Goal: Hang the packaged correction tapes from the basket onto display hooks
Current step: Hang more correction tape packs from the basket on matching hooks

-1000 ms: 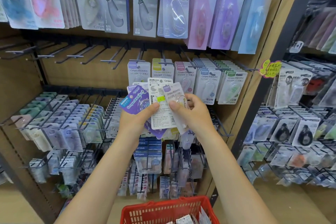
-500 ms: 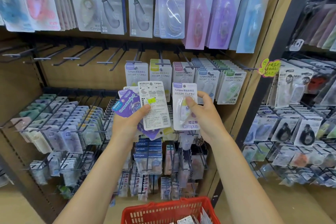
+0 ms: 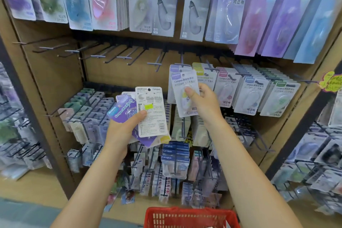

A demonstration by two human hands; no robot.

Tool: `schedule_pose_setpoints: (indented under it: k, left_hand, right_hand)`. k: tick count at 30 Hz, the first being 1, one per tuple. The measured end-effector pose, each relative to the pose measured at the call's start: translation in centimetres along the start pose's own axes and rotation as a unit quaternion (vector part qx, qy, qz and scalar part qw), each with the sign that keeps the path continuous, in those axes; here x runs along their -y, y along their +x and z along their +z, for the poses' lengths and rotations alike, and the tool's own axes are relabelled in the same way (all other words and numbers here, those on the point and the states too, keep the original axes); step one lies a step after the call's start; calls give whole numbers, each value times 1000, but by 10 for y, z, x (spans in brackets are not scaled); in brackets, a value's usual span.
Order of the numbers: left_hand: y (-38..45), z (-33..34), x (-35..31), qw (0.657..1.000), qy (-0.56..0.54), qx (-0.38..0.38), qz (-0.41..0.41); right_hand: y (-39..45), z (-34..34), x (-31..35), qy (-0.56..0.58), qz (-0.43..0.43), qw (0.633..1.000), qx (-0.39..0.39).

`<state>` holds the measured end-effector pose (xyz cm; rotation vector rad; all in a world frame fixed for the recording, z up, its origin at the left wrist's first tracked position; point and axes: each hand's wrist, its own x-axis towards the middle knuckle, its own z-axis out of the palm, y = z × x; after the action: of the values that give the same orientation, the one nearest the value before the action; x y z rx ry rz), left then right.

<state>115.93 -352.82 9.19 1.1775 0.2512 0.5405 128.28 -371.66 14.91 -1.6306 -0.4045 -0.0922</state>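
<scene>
My left hand [image 3: 121,131] grips a fanned stack of packaged correction tapes [image 3: 150,111], a white card back on top and a purple pack behind it. My right hand [image 3: 204,102] pinches a single white-and-purple correction tape pack [image 3: 182,87] and holds it upright against the leftmost filled hook [image 3: 182,65] of the middle row, where a matching purple-label pack hangs behind it. The red basket [image 3: 188,217] sits at the bottom edge of the view, below my arms.
Several bare hooks [image 3: 118,57] stick out left of the filled middle row. More hanging packs [image 3: 249,96] fill the hooks to the right. Large packs [image 3: 164,9] hang on the top row. Crowded lower racks [image 3: 175,161] and a side display [image 3: 318,153] surround the spot.
My right hand has pulled one pack out of the stack, carried it up and to the right, and brought it to the middle-row hook. My left hand keeps holding the remaining stack.
</scene>
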Motion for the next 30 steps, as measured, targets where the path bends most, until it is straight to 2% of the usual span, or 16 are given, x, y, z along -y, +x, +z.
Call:
schedule_pose_setpoints:
  k: [6, 15, 20, 24, 30]
  left_hand:
    - [10, 6, -6, 999, -11, 52, 6]
    - [24, 11, -2, 995, -26, 97, -1]
    - [26, 10, 0, 994, -31, 103, -7]
    - [27, 7, -1, 994, -32, 103, -6]
    - [31, 3, 1, 995, -39, 92, -8]
  right_hand:
    - [15, 27, 2, -36, -9, 998, -54]
    - [10, 32, -2, -81, -21, 995, -61]
    - [10, 37, -2, -76, -37, 992, -93]
    - [7, 36, -3, -93, -26, 993, -64]
    - [4, 35, -6, -74, -31, 994, -74]
